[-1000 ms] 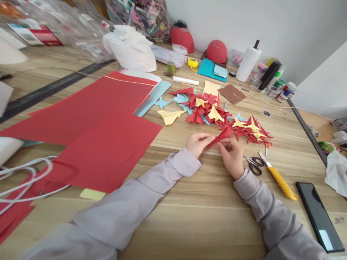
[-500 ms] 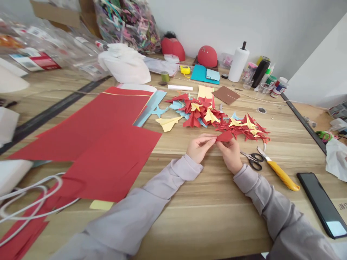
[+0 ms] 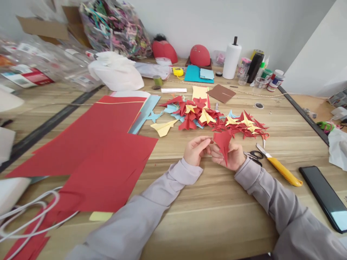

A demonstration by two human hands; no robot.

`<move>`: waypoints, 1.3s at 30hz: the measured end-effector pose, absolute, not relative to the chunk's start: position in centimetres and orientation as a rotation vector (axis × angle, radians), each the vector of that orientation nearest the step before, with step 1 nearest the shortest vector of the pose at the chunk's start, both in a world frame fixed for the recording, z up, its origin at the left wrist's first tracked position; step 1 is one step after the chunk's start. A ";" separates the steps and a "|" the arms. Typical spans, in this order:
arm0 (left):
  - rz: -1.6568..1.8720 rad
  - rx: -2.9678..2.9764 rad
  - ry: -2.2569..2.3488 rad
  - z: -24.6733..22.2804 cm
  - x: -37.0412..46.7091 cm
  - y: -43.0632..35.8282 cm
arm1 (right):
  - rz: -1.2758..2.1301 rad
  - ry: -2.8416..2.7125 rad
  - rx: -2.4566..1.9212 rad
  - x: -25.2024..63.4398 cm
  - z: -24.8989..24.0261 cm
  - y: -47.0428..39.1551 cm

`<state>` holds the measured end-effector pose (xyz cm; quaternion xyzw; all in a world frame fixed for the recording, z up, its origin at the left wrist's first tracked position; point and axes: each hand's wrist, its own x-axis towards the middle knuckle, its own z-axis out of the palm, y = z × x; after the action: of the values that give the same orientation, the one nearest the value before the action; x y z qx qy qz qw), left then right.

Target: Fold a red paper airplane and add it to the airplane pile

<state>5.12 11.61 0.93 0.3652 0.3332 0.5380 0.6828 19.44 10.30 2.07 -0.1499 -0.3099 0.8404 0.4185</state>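
Note:
A folded red paper plane (image 3: 222, 141) stands tilted above the table, its pointed end down toward me. My right hand (image 3: 233, 157) grips it from the right and behind, with fingers curled under it. My left hand (image 3: 195, 151) is closed, thumb and fingers pinched at the plane's left edge. Just beyond the hands lies a heap of small folded planes in red (image 3: 199, 108), yellow and light blue. One larger yellow paper plane (image 3: 163, 128) rests left of the heap.
Large red paper sheets (image 3: 108, 169) cover the left side. Scissors (image 3: 255, 156), a yellow-handled cutter (image 3: 284, 171) and a phone (image 3: 324, 196) lie to the right. A white cable (image 3: 40, 213) coils at lower left. Bottles and jars (image 3: 275, 81) line the back right.
The red plane has turned from lying flat between the fingertips to standing with its broad face toward me. My right hand has rolled underneath it. The camera view has shifted slightly.

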 end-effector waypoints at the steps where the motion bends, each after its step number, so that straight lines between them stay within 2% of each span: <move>1: 1.182 0.825 0.747 1.0 5.2 11.6 | 2.136 -0.774 -0.357 19.5 2.0 10.2; 9: 1.129 0.986 0.832 0.4 5.1 11.2 | 2.304 -0.758 -0.372 19.6 1.5 9.7; 19: 1.144 0.770 0.649 1.4 4.2 11.8 | 2.524 -0.560 -0.396 19.6 1.7 9.3; 24: 0.949 1.036 0.605 1.7 3.9 11.4 | 2.715 -0.529 -0.408 18.8 1.4 8.2; 33: 0.902 1.033 0.691 2.5 4.2 11.2 | 2.634 -0.555 -0.470 18.6 1.5 7.8; 39: 0.924 0.808 0.701 2.3 4.4 11.4 | 2.553 -0.558 -0.488 18.7 1.3 7.8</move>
<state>4.44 11.44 2.33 0.3713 0.3220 0.4244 0.7605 18.72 7.78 1.28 -0.1782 -0.2036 0.9325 0.2392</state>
